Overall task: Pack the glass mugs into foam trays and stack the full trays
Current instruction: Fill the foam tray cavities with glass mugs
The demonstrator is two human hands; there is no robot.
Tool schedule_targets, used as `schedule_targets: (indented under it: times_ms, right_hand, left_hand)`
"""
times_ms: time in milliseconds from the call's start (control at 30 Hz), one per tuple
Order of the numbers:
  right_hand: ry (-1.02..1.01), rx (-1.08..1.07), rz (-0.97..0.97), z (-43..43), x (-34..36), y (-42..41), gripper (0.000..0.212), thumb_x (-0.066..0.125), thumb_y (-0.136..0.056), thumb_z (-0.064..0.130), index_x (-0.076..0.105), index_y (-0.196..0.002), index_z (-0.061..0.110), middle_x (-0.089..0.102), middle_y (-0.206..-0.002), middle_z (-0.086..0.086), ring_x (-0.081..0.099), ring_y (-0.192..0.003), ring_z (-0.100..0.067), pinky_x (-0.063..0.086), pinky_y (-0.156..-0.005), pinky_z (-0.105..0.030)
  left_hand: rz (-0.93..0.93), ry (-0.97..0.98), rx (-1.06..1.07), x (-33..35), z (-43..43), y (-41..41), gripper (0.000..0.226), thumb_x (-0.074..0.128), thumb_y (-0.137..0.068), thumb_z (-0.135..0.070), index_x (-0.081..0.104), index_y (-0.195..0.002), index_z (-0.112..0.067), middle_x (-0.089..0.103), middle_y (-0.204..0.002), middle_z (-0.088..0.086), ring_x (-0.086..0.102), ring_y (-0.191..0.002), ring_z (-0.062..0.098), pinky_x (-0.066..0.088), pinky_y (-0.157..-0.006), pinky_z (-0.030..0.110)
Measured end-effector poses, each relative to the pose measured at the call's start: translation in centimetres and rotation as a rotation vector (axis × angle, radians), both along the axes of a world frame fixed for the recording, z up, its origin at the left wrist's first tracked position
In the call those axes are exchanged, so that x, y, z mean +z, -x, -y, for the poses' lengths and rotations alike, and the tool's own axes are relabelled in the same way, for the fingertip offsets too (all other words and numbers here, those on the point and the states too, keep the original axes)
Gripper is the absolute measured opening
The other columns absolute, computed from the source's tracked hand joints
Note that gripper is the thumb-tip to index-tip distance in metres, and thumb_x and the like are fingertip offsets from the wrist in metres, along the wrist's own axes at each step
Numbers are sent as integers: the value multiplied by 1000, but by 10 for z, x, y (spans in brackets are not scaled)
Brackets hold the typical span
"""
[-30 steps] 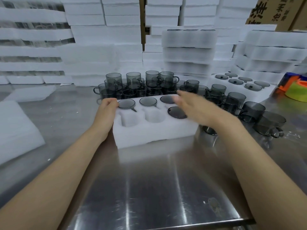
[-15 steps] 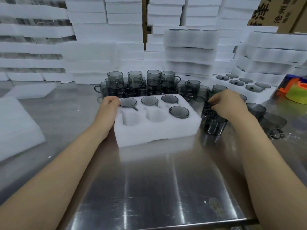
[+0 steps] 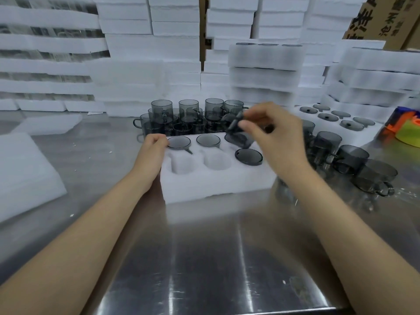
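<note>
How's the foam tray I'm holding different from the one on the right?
The near tray has two empty pockets; the right tray shows every visible pocket filled. The left hand holds the near tray; nothing touches the right tray. Both are white foam holding grey mugs.

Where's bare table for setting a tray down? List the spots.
Free: the steel table on the near side of the foam tray; also the strip between the foam sheet and the left hand. Crowded: mugs behind the tray and to its right.
</note>
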State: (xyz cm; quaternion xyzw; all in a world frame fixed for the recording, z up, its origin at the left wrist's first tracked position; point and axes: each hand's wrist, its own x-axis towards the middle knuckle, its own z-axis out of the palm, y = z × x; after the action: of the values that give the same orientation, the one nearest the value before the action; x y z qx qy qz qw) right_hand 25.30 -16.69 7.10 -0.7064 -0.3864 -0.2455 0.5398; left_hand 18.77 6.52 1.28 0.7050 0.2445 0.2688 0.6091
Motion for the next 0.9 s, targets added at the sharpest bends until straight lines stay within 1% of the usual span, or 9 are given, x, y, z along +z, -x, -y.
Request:
schedule_targets:
  times_ms: [133,233,400,500,567,633,733,800,900]
  right_hand:
    - [192,51,218,-22,-18,18,5,73,-81,14,70,-85,14,65,-82,8,60,-73,-9,50,-71,-24]
    - [236,119,357,-30,-26,22,3,70,-82,4,70,-85,4,68,-83,-3,53,-75,-5,44,-72,-15]
    - [404,168,144,-15,-17,17,43,47,-79,8,66,-117,18,65,-102,4,59,-89,-6,45,-77,-19]
    - [536,239,30,-7,-13,13,57,44,-76,8,54,-129,26,63,-101,11,58,-64,2,39,-64,-6]
    - [503,273,15,-7,-14,12,54,50,-81,4,48,-131,26,64,-97,14,58,-59,-1,37,-61,-4]
    - [413,279,22,-6,-12,10,43,59,-87,9,49,-126,24,66,-92,14,63,-77,-7,42,-67,-8]
    - [359,229,69,-6,-9,8,23,69,-86,18,64,-109,19,69,-83,12,64,-81,-5,50,-77,-25]
    - [400,175,148,-8,-11,8,11,69,-86,21,71,-96,18,67,-80,12,61,-75,-6,51,-73,-30]
    - [396,128,248,-16,-16,12,10,67,-86,20,74,-92,15,67,-80,11,57,-71,-10,46,-67,-22]
  left_hand:
    - [0,-2,-10,-1,-1,0,5,50,-90,-28,54,-90,-30,60,-106,-2,57,-113,24,42,-103,46]
    - [8,-1,-4,-1,-1,-1,5,51,-90,-27,54,-89,-29,59,-101,-3,57,-113,25,42,-103,45]
    - [17,4,-10,-1,0,0,5,50,-91,-25,53,-88,-28,58,-99,-2,57,-103,22,43,-98,43]
    - [16,-1,-10,-1,0,0,5,50,-91,-26,53,-89,-28,57,-99,-4,56,-105,22,43,-97,42]
    - [14,-5,-10,-1,0,0,5,49,-92,-26,53,-89,-28,57,-99,-4,56,-110,24,43,-97,40]
    - [15,-8,-8,-1,0,0,5,49,-92,-26,53,-89,-28,57,-101,-3,55,-111,24,42,-98,40]
    - [17,-13,-6,0,1,0,6,49,-92,-25,53,-89,-28,57,-102,-3,55,-106,21,42,-99,40]
    - [15,-13,-7,0,1,0,6,48,-93,-26,53,-89,-28,56,-100,-4,55,-105,20,43,-98,40]
    - [5,-18,-4,0,2,0,6,48,-92,-26,53,-89,-29,57,-99,-5,55,-104,21,43,-97,40]
